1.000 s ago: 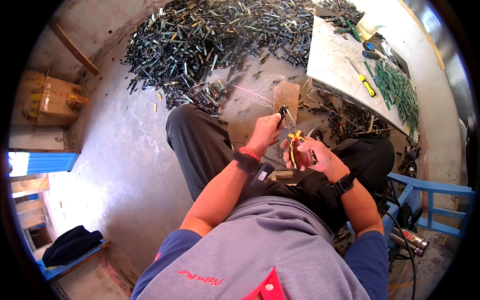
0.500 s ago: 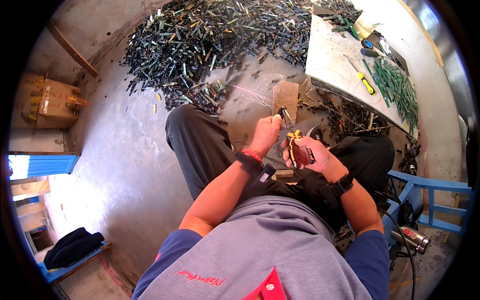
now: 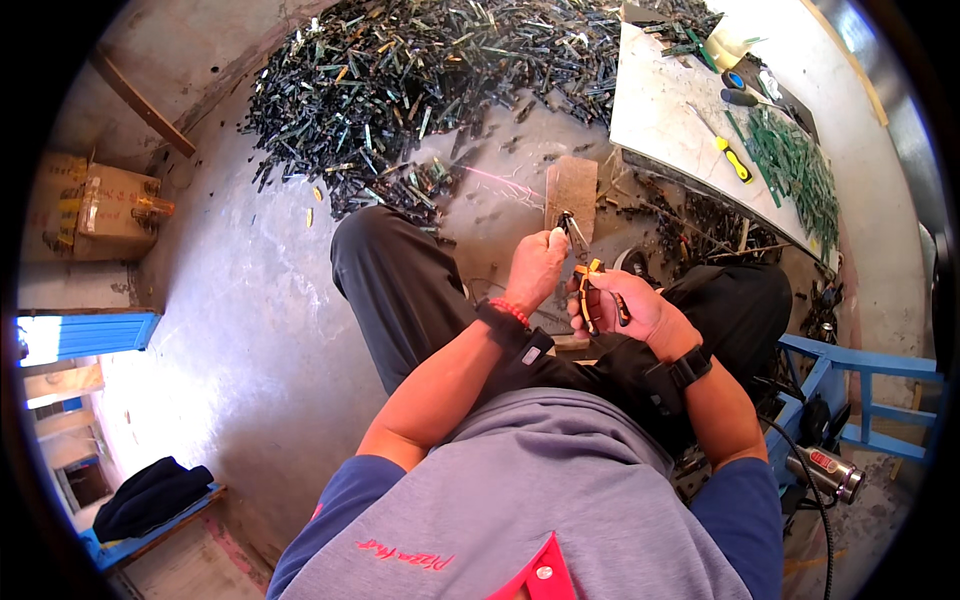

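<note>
My left hand [image 3: 537, 270] is closed, its fingertips pinching a small dark strip-like piece [image 3: 565, 220] above a brown board [image 3: 578, 180] on the floor. In my right hand [image 3: 640, 310] I grip pliers [image 3: 586, 292] with orange-yellow and black handles. The pliers' jaws point up and to the left, toward the piece at my left fingertips. Whether the jaws touch that piece is too small to tell. Both hands are between my knees, close together.
A large heap of dark strips [image 3: 430, 90] covers the floor ahead. At right, a pale tabletop [image 3: 660, 110] carries a yellow-handled screwdriver [image 3: 735, 160] and many green strips [image 3: 795, 170]. A blue frame [image 3: 865, 400] and a metal flask [image 3: 830, 472] stand near my right elbow.
My hands and the pliers stay in nearly the same place and grip. Only a very slight shift of the whole view shows.
</note>
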The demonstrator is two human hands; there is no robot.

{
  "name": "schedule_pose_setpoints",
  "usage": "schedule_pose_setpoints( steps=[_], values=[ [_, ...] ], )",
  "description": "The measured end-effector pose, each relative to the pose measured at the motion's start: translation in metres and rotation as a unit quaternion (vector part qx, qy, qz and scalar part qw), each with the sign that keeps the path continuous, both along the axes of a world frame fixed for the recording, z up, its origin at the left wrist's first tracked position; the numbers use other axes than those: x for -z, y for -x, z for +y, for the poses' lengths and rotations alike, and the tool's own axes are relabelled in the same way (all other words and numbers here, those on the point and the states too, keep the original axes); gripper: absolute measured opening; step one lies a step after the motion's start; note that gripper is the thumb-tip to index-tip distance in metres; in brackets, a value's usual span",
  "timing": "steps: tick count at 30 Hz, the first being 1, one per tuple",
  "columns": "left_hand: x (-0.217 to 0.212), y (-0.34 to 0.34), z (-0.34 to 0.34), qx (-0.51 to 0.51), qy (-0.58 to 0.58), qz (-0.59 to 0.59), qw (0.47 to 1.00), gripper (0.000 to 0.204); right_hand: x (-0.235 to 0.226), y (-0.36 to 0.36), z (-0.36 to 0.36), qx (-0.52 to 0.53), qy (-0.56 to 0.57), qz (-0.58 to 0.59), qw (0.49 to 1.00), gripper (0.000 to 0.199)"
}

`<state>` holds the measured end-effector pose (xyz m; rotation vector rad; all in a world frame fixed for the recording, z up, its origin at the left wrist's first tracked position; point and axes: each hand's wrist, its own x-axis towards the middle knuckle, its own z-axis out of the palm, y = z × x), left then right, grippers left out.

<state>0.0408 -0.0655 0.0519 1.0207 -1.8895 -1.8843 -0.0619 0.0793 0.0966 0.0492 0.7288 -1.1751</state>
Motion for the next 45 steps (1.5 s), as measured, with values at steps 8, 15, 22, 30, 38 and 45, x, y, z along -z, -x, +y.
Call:
schedule_pose_setpoints(
  steps=[8,15,22,30,38,45],
  values=[
    [-0.006,-0.004,0.002,0.022,0.105,-0.038,0.994,0.045,0.004,0.001,0.006,-0.004,-0.037,0.08,0.996,0.028],
    [0.003,-0.007,0.002,0.022,0.034,-0.034,0.999,0.044,-0.001,-0.007,0.002,-0.075,-0.066,0.387,0.917,0.022],
    [-0.013,-0.005,-0.002,-0.041,-0.266,0.015,0.963,0.037,0.028,-0.009,0.008,-0.052,-0.038,0.781,0.621,0.022],
    [-0.008,-0.003,-0.003,-0.021,-0.165,0.044,0.985,0.035,0.004,-0.004,0.004,-0.002,-0.043,0.294,0.955,0.026],
    [-0.01,-0.002,-0.004,-0.031,-0.217,0.031,0.975,0.035,-0.004,-0.007,0.0,-0.018,-0.008,0.18,0.983,0.029],
    [-0.005,0.0,0.0,-0.025,-0.166,0.042,0.985,0.038,0.002,0.0,0.0,-0.038,0.025,0.163,0.986,0.036]
  ],
)
